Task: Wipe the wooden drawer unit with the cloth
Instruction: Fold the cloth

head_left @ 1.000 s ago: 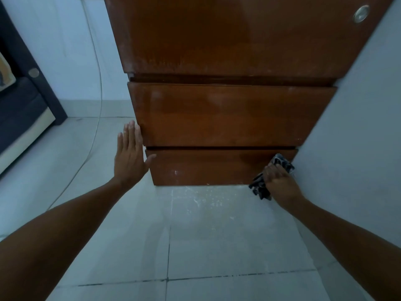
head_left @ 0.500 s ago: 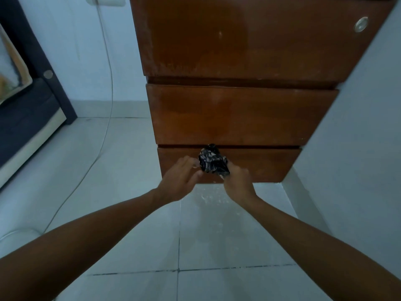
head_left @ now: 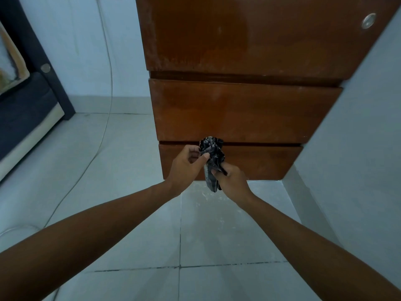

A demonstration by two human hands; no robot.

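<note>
Nearest the camera, two bare forearms come in from 7 and 5 o'clock over the pale tiled floor (head_left: pixel 134 246) and meet just above centre; the right hand (head_left: pixel 232 178) is curled around the lower part of the cloth (head_left: pixel 211 158), fingers wrapped and closed on it; the left hand (head_left: pixel 186 162) pinches the cloth's upper left side between thumb and bent fingers, a narrow closed pinch; so both hands hold the one dark patterned cloth between them. The cloth is bunched, its long axis running nearly upright, 12 to 6 o'clock, tilted a little toward 1 at the top; a crumpled head stands out above both grips, and a limp tail hangs below the right hand's fingers toward the floor. It sits in front of the gap between the bottom and middle drawers of the wooden drawer unit (head_left: pixel 238 111); whether it touches the wood cannot be told. Beyond the hands the unit rises toward 12 o'clock, three stacked fronts with a round metal lock (head_left: pixel 368 21) at 1 o'clock; its right side meets a pale wall (head_left: pixel 358 137) at 3 o'clock, leaving no room there; toward 9 o'clock the floor lies open, crossed by a thin white cable (head_left: pixel 104 131), and a dark piece of furniture (head_left: pixel 23 109) stands at 10 o'clock.
</note>
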